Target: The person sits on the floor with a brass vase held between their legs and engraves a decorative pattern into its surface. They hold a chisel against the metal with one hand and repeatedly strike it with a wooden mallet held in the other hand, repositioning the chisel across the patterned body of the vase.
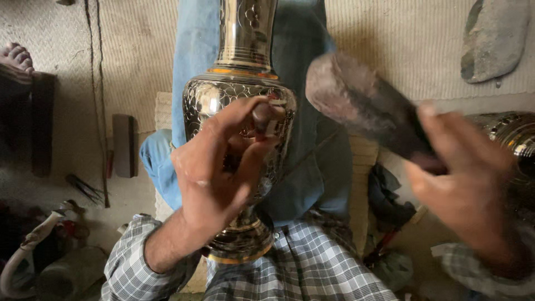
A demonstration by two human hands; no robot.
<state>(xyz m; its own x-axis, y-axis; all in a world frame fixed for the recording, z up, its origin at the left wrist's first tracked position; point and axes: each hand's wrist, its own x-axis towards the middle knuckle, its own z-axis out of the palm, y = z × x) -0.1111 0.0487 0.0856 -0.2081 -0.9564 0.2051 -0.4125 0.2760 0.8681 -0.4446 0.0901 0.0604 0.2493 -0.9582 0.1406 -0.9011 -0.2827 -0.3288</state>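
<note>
A shiny engraved metal vase (pixel 239 95) lies along the person's lap, across blue jeans (pixel 312 111), steadied there for working. The left hand (pixel 214 167) pinches a short chisel (pixel 262 117) upright against the vase's round belly, fingers curled tight. The right hand (pixel 468 189), to the right and blurred (so mid-swing, it seems), grips a worn wooden mallet (pixel 356 106) raised near the chisel. A flat grey stone (pixel 493 36) lies far right on the woven mat (pixel 401 50).

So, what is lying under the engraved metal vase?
The metal vase rests on the person's legs in blue trousers. A woven mat lies below. The left hand covers part of the vase's belly.
</note>
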